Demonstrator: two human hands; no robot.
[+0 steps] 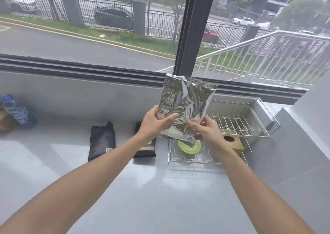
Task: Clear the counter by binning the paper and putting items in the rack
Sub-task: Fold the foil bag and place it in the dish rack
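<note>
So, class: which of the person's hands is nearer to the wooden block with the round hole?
Right. The right hand grips the foil bag just left of the wooden block; the left hand holds the bag's far side, further off.

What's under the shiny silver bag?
Under the silver foil bag, held up by the left hand and right hand, sits a wire rack with a green plate. The bag covers part of the plate.
</note>
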